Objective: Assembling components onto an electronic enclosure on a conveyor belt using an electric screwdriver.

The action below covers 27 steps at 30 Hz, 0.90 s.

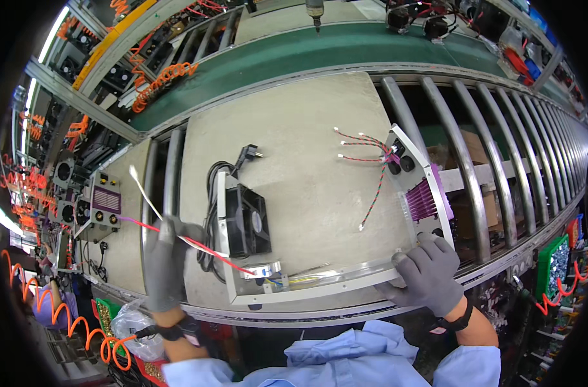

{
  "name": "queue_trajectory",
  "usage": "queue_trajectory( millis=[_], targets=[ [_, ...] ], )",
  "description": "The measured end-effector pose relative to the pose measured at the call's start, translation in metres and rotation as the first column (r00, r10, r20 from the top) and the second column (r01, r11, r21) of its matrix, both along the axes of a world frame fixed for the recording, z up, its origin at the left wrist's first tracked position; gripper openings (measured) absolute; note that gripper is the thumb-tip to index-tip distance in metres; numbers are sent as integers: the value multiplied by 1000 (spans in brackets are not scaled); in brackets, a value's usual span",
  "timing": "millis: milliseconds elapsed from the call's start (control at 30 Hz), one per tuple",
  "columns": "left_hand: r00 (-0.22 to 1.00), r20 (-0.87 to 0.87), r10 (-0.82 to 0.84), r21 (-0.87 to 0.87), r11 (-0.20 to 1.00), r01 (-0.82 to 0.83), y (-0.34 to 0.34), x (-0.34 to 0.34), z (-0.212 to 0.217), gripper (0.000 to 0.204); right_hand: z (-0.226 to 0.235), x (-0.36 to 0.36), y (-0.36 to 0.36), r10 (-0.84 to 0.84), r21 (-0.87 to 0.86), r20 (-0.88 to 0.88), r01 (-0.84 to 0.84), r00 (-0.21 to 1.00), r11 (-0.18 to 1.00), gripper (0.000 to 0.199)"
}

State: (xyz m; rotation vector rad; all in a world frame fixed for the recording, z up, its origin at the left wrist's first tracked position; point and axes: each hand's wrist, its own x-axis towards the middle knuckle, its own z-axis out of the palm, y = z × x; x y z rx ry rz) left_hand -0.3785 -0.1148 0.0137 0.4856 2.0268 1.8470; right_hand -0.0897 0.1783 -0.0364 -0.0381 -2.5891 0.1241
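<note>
My left hand (166, 264), in a grey glove, is closed round a pair of red and white wires (216, 253). Their far ends stick up past the fingers; the red one runs down to a small white switch-like part (263, 271) inside the chassis. My right hand (426, 274), gloved too, grips the near right corner of the open metal chassis (320, 292). A black fan (247, 221) stands at the chassis's left side, beside a coiled black power cord with a plug (250, 153). Twisted thin wires with white connectors (365, 147) spread from the purple-and-white front panel (424, 193).
The chassis lies on a pale board (294, 116) over a roller conveyor (474, 187). Behind runs a green belt (268, 61), with a hanging screwdriver (315, 14) above. Another unit (106, 200) stands at left. Orange coiled hoses (68, 316) and a green bin (552, 267) flank the line.
</note>
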Motion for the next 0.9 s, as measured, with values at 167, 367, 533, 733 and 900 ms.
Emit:
queue_trajectory(
  millis=[167, 367, 533, 733, 900],
  targets=[
    [900, 364, 239, -181, 966, -183, -30, 32, -116, 23, -1, 4, -1, 8, 12, 29, -9, 1000, 1000, 43],
    [976, 193, 102, -218, 974, -59, -26, 38, -124, 40, 5, -5, -5, 56, 40, -81, -53, 995, 998, 41],
    [935, -354, -10, -319, 941, -111, -47, 74, -123, 29, 34, -4, -13, 75, -93, 69, -69, 995, 993, 40],
    [682, -638, -358, -613, 772, -168, -68, 104, -143, 44, 81, -52, -23, 453, -629, 649, 97, 611, 771, 70],
    [648, -712, -273, -560, 777, -288, -64, 114, -157, 49, 63, -130, -29, 674, -721, 692, 302, 258, 624, 81]
  ],
)
